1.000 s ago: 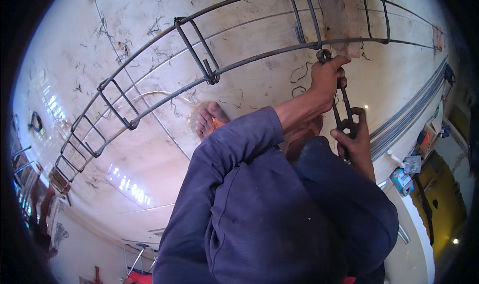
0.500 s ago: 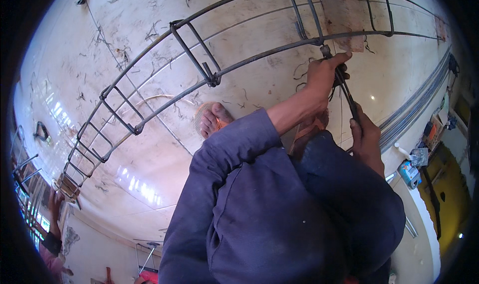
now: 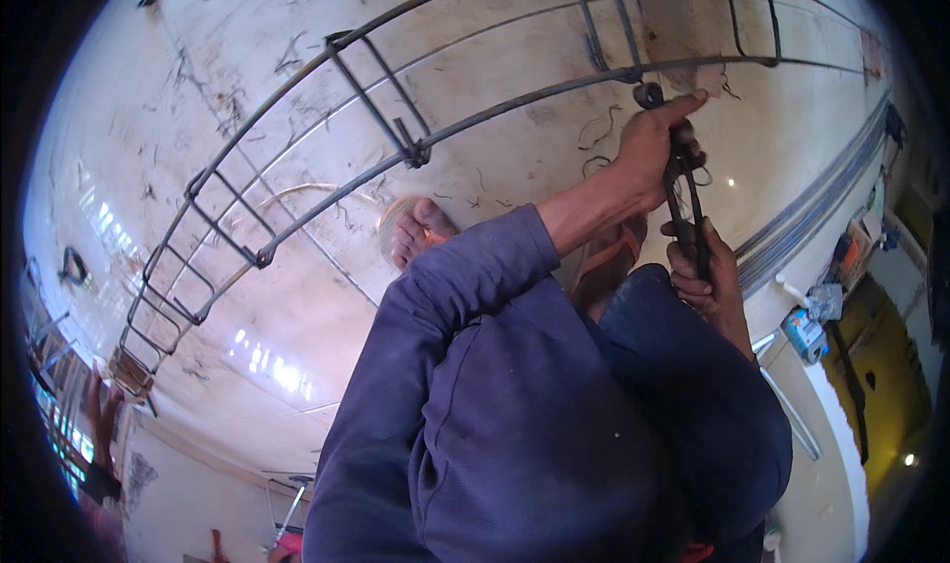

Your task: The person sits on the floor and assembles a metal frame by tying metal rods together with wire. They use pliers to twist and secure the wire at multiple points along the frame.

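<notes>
Dark metal pincers (image 3: 677, 199) slant up toward the lower bar of a steel rebar cage (image 3: 515, 104). Their rounded head (image 3: 648, 95) is close to that bar, beside a pair of stirrups. My left hand (image 3: 648, 152) is closed round the upper part of the pincers, its index finger stretched to the right; its other fingers are partly hidden. A thin wire loop shows beside those fingers. Lower down, my right hand (image 3: 714, 271) grips the handles, which stand slightly apart. Rectangular stirrups are spaced along the curved-looking cage.
Bundled long steel rods (image 3: 816, 202) lie at the right. Wire scraps (image 3: 594, 128) litter the pale tiled floor. My sandalled foot (image 3: 421, 229) is below the cage. At far left, another person's arm (image 3: 99, 424) is near the cage's end. A blue package (image 3: 807, 335) sits at right.
The pincers' handles have spread apart, and my right hand has shifted slightly down and left. My left hand remains near the head, moved a little rightward.
</notes>
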Demonstrator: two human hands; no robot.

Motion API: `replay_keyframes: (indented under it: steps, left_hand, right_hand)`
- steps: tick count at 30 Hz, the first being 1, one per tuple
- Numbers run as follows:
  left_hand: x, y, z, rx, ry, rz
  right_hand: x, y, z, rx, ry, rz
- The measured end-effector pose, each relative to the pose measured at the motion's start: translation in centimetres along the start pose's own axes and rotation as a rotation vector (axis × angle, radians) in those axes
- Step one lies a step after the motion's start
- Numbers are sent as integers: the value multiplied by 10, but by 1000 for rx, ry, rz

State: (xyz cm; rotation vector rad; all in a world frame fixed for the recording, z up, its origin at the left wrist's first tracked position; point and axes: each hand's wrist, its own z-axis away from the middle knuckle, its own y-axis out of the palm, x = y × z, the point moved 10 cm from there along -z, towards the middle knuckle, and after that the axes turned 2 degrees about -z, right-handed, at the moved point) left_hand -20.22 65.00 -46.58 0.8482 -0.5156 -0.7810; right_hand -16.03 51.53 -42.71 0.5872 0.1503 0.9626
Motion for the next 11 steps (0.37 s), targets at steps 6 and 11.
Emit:
replay_keyframes:
  steps: [6,11]
  left_hand:
    - [-4,-4,-6,-139,79,77]
    - [-1,-2,-6,-238,99,11]
  right_hand:
    - [66,38,38,-612,-415,1198]
    - [59,56,53,-984,-632,1924]
